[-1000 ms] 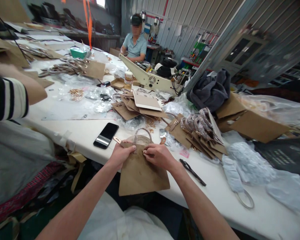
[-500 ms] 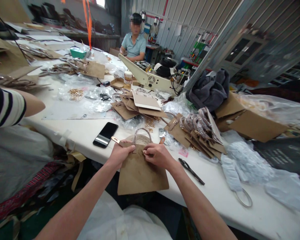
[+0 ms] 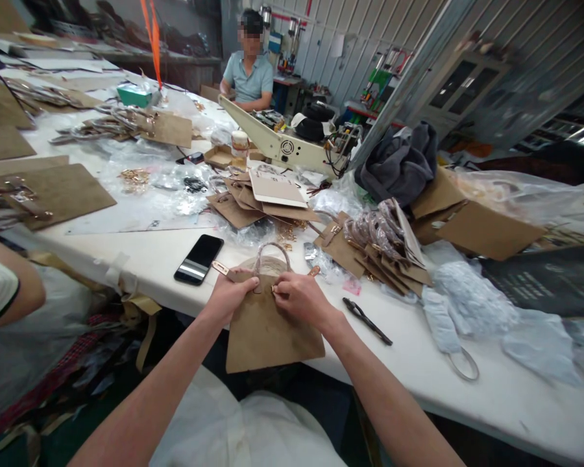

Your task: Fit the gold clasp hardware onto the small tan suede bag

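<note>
A brown bag panel (image 3: 275, 337) hangs over the table's front edge, with a plastic-wrapped loop handle (image 3: 272, 248) at its top. My left hand (image 3: 234, 295) grips the panel's upper left edge, thumb on the front face. A strap end with a metal plate (image 3: 222, 270) sticks out beside that hand. Against the upper right of the panel, my right hand (image 3: 296, 297) is closed in a pinch around a small gold metal fitting (image 3: 273, 288), mostly hidden by the fingers. Another strap end (image 3: 314, 270) shows behind this hand.
A phone (image 3: 199, 259) lies left of the panel, and a dark tool (image 3: 367, 321) lies right. Beyond are stacked bag panels (image 3: 238, 204), wrapped handles (image 3: 377, 227), gold fittings (image 3: 133, 178) and a machine (image 3: 282, 146). A co-worker's arm (image 3: 14, 275) is at left; another person (image 3: 248, 74) sits opposite.
The view has shifted slightly. At left, the co-worker's striped sleeve and arm have moved down, and a brown panel with fittings now shows there. Both my hands keep nearly the same hold.
</note>
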A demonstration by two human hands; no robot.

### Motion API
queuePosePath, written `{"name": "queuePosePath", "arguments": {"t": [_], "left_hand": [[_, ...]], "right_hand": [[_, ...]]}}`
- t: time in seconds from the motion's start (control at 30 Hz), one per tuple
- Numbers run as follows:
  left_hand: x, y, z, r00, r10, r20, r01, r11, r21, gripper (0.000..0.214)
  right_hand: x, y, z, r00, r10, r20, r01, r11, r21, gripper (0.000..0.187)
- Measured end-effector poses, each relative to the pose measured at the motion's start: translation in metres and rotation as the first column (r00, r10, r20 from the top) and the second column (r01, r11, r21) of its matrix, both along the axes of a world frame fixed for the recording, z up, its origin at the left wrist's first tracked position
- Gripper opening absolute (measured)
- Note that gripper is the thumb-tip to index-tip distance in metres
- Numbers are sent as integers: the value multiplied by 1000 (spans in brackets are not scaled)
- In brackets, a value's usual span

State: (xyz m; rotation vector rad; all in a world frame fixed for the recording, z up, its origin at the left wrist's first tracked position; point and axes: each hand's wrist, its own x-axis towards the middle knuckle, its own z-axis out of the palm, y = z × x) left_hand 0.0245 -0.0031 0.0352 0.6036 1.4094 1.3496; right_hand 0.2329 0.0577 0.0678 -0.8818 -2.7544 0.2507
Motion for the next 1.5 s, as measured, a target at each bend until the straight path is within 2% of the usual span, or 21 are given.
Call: {"name": "queuePosePath", "arguments": {"t": [0.3,0.5,0.63,0.73,0.77,0.83,0.9,0.97,1.0,1.03,1.1,1.17,1.23,1.33,1.43,1.5], "left_hand": [[0,-1,1,999,-31,35,30,1000,6,37],[-1,-1,-1,999,-24,47,24,1000,16,38],[-4,-3,-2,994,-91,53,89,995,36,44],[-9,-5,-3,994,-106,3,106,993,53,47],[-12,-6,-3,995,-104,-4,105,993,57,49],[-17,-8,-4,992,-123,11,122,991,58,53],[-21,-9,-4,988,-152,38,150,987,55,57],[-21,-9,-3,988,-152,32,150,987,63,58],[-21,-9,-1,989,-142,28,140,988,72,57],[-20,-8,1,991,-131,29,128,988,81,57],[-16,-8,4,992,-116,43,112,990,83,57],[-12,-8,8,993,-102,55,98,993,60,59],[-8,-9,11,995,-87,55,85,996,40,63],[-7,-11,14,997,-68,-45,69,997,35,61],[-10,-14,16,974,-7,-224,15,999,35,57],[-14,-18,15,978,11,-206,-11,1000,3,59]], "right_hand": [[-4,-5,10,995,59,80,-61,998,23,19],[-4,-19,18,992,90,91,-88,996,-35,15],[-3,-19,16,984,98,148,-95,995,-25,17],[4,-15,14,988,146,55,-141,986,-84,20],[6,-14,14,991,128,-46,-133,984,-118,21],[11,-14,12,950,-3,-311,-59,980,-188,30],[13,-16,9,852,-189,-488,78,968,-239,62],[13,-16,4,797,-342,-498,242,936,-255,91],[13,-13,3,792,-405,-456,318,912,-257,97],[13,-10,1,796,-458,-397,379,887,-264,96],[13,2,2,824,-509,-248,435,849,-299,79],[13,15,8,861,-498,-104,439,831,-343,59],[12,28,17,881,-474,-14,427,806,-411,51],[7,38,27,888,-460,32,403,741,-538,53],[-1,39,26,900,-436,-4,346,721,-601,52],[-6,38,21,911,-409,-59,274,704,-656,50]]}}
